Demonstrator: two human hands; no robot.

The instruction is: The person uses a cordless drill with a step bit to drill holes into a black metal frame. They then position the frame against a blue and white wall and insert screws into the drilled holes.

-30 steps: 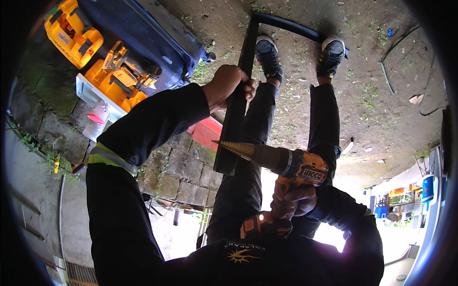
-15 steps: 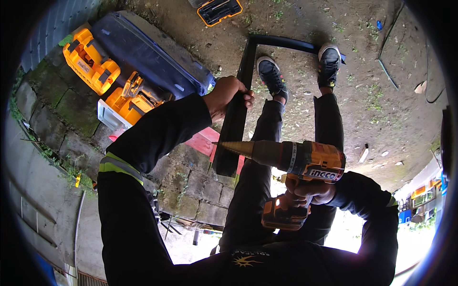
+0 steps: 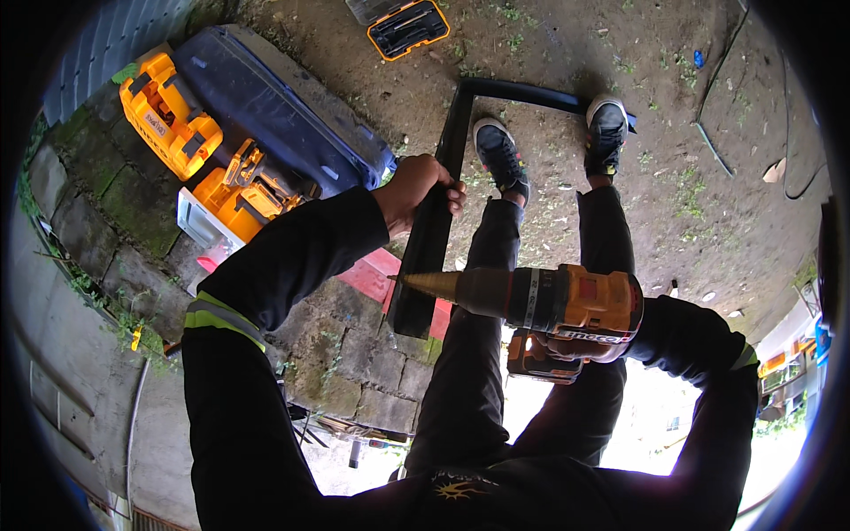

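Observation:
My left hand (image 3: pixel 416 190) is closed around the upright side of a black angled metal frame (image 3: pixel 411 305), fingers curled over its edge. The frame bends at the far end and runs right along the ground to my shoe. My right hand (image 3: pixel 589 347) grips an orange and black cordless drill (image 3: pixel 598 301) by its handle, partly hidden under the body. A cone-shaped step bit (image 3: pixel 432 284) in the chuck points left and overlaps the near end of the frame. From here I cannot tell whether the tip touches the metal.
A long dark blue case (image 3: pixel 266 102) lies at the upper left, with an orange tool case (image 3: pixel 168 115) and a power tool in an open orange box (image 3: pixel 235 208) beside it. An open bit set (image 3: pixel 409 31) rests on the dirt. Red boards (image 3: pixel 367 273) lie on the stone blocks.
The drill has turned and lowered its battery end out of view beneath its body, its bit shifting slightly down. My left hand still holds the frame; the view has tipped slightly.

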